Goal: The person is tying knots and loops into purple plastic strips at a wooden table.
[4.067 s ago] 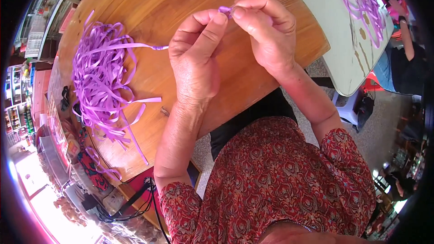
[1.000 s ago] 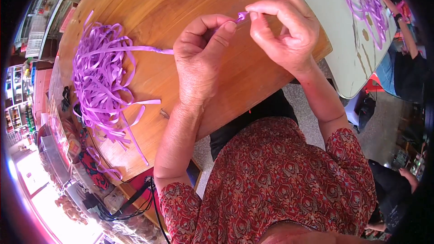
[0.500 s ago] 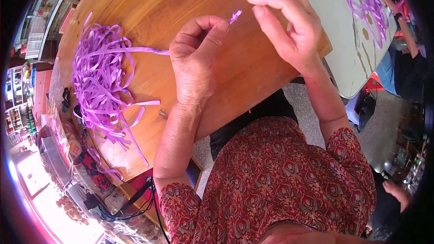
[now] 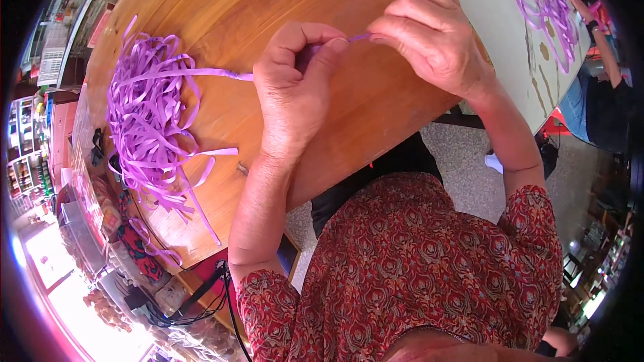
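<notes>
A purple ribbon [image 4: 225,74] runs from a tangled heap of purple ribbon [image 4: 151,117] on the left of the wooden table [image 4: 315,157] to my left hand [image 4: 295,84]. That hand is closed, pinching the ribbon between thumb and forefinger. My right hand [image 4: 436,40] is closed too, its thumb and fingertips pinching the far end of the ribbon. A short, thin stretch of ribbon [image 4: 359,37] shows taut between the two hands. The fingers hide the rest of it.
At the upper right, a pale table [image 4: 500,20] adjoins the wooden one and bears loops of purple ribbon [image 4: 567,27]. Another person's arm [image 4: 607,57] is beside it. Black cables [image 4: 215,295] hang by the wooden table's lower left edge.
My right hand was apart with its fingers open; its fingertips have closed on the ribbon end and drawn it out thin. My left hand keeps its pinch in nearly the same place.
</notes>
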The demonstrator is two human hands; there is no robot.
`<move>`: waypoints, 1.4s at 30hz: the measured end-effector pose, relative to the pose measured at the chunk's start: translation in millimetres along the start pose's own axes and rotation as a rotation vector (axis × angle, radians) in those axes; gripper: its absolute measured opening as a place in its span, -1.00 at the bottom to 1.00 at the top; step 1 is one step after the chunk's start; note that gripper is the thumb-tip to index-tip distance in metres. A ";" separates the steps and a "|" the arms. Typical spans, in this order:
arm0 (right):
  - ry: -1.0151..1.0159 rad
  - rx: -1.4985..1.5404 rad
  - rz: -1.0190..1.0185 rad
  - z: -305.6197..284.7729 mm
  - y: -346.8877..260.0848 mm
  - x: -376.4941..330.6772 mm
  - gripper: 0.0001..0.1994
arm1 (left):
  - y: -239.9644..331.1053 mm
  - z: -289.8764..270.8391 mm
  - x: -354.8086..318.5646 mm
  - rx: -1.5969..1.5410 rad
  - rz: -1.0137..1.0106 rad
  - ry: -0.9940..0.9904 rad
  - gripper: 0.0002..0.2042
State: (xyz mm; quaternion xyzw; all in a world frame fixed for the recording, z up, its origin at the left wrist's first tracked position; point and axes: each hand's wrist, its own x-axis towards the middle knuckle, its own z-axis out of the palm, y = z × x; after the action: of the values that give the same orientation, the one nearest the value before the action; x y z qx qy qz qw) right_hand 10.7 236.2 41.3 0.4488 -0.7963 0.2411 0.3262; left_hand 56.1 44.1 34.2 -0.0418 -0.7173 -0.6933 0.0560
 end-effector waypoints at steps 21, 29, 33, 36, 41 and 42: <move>-0.098 0.623 0.246 36.6 -14.1 1.7 -0.55 | 15.6 4.5 0.7 -0.495 -0.054 0.054 -0.95; -0.383 1.527 0.397 40.3 -24.7 18.1 -0.70 | 85.5 9.6 10.5 -0.756 0.226 -0.175 -0.90; -0.466 1.286 0.517 -5.7 4.2 22.1 -0.83 | 99.1 -27.2 26.4 -0.898 0.299 -0.156 -0.90; -0.341 1.161 0.597 -22.6 19.8 16.5 -0.85 | 104.2 -55.8 25.6 -0.945 0.315 -0.083 -0.91; -0.195 1.095 0.720 -35.4 44.0 -11.7 -0.83 | 86.2 -90.5 22.4 -0.945 0.299 0.026 -0.91; -0.193 1.092 0.725 -35.3 44.0 -14.7 -0.83 | 78.6 -90.3 21.1 -0.948 0.295 0.023 -0.91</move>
State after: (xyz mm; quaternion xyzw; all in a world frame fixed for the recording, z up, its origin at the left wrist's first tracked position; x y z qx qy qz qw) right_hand -11.2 289.5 50.1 0.2728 -0.6858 0.6635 -0.1230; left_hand 48.1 -43.8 117.8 -0.1562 -0.3090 -0.9282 0.1364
